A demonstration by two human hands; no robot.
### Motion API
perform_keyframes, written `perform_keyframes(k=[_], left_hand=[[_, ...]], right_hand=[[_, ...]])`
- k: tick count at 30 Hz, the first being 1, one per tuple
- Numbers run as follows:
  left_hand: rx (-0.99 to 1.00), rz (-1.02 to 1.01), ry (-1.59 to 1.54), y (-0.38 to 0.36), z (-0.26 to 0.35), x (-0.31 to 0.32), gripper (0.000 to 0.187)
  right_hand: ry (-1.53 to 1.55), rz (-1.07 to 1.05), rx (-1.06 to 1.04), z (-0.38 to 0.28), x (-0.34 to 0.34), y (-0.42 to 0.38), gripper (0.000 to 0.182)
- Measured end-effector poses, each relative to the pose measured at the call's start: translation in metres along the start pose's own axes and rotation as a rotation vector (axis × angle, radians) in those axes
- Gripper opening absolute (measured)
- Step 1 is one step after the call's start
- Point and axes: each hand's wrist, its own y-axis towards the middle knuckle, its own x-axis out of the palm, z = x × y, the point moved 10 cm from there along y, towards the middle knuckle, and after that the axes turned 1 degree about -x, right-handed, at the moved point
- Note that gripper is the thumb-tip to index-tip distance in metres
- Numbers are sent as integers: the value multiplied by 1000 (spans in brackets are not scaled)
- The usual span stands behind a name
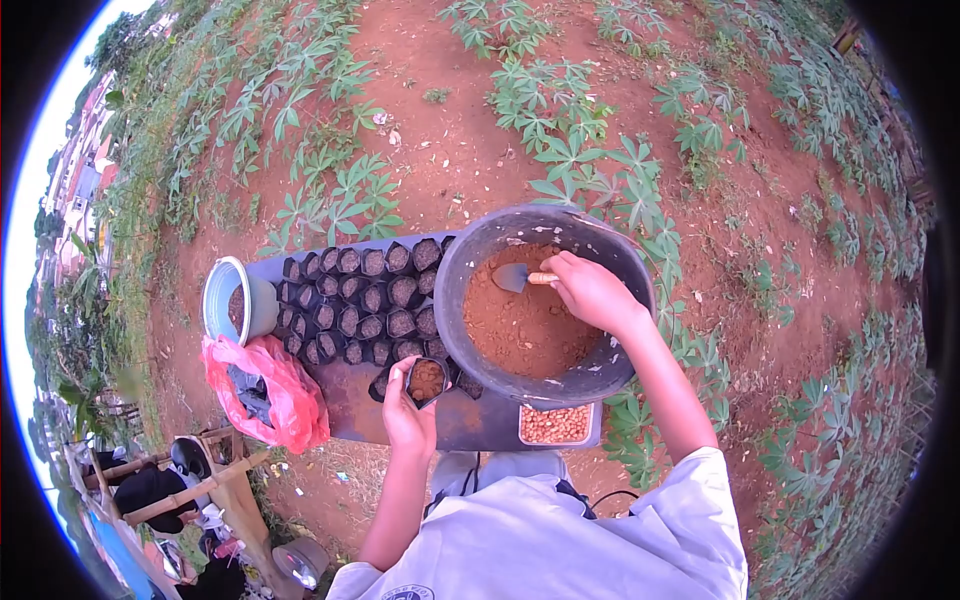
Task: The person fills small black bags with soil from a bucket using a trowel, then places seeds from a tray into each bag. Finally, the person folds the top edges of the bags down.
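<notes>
My right hand (588, 288) grips the wooden handle of a small trowel (514, 278) inside a large black tub (450, 330). Reddish-brown soil (525, 325) fills much of the tub's floor, and the trowel's blade is just over it. In my left hand (407, 420) is a black seedling bag (427, 382), held upright with brown soil showing in its mouth. Beyond that hand, several more black seedling bags (373, 263) stand in close rows on the table, filled with darker soil.
A pale green bucket (262, 305) with dark soil stands at the table's left end, beside a pink plastic bag (300, 400) holding black plastic. A clear box of seeds (556, 424) sits at the table's (465, 425) near edge. Leafy plants (560, 100) grow on red ground beyond.
</notes>
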Motion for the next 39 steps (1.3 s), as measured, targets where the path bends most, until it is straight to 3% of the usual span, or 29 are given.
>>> perform_keyframes(k=[39], left_hand=[[40, 98, -244, 5, -3, -42, 31]], right_hand=[[72, -88, -33, -21, 23, 20, 24]])
